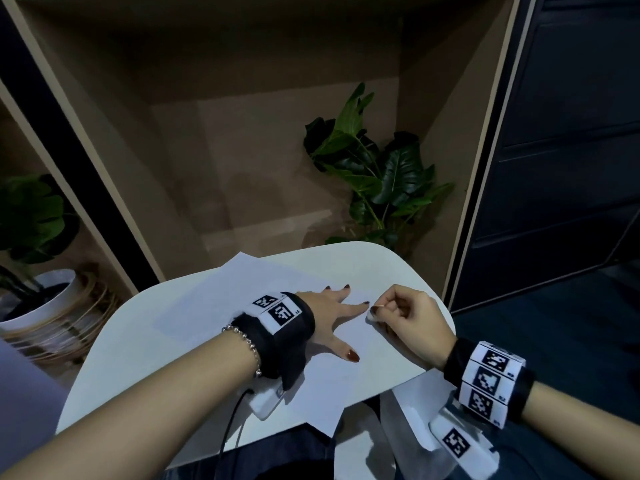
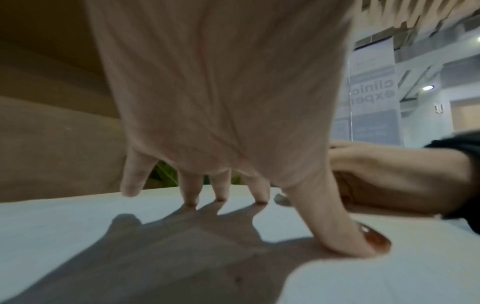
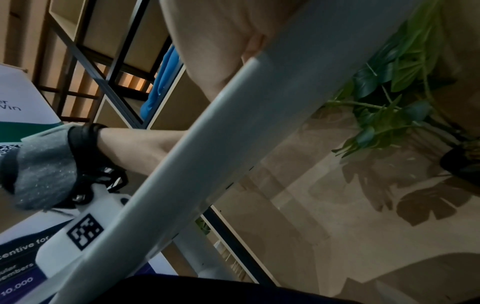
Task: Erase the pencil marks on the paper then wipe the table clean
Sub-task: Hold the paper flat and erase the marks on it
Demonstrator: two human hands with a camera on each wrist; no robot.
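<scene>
A white sheet of paper (image 1: 242,327) lies on the small white table (image 1: 391,271). My left hand (image 1: 332,313) presses flat on the paper with fingers spread; the left wrist view shows its fingertips (image 2: 191,200) and thumb down on the sheet (image 2: 78,236). My right hand (image 1: 405,313) is curled just right of the left fingertips and pinches a small white eraser (image 1: 371,318) against the paper. In the left wrist view only a sliver of the eraser (image 2: 281,200) shows behind the thumb. No pencil marks are visible. The right wrist view shows only the palm (image 3: 213,41) above the table edge (image 3: 207,144).
The table's rounded right edge (image 1: 446,306) lies close to my right hand. A leafy plant (image 1: 377,178) stands on the floor behind the table, and a white pot with a plant (image 1: 41,296) stands at the left. Wooden shelving (image 1: 138,133) rises behind.
</scene>
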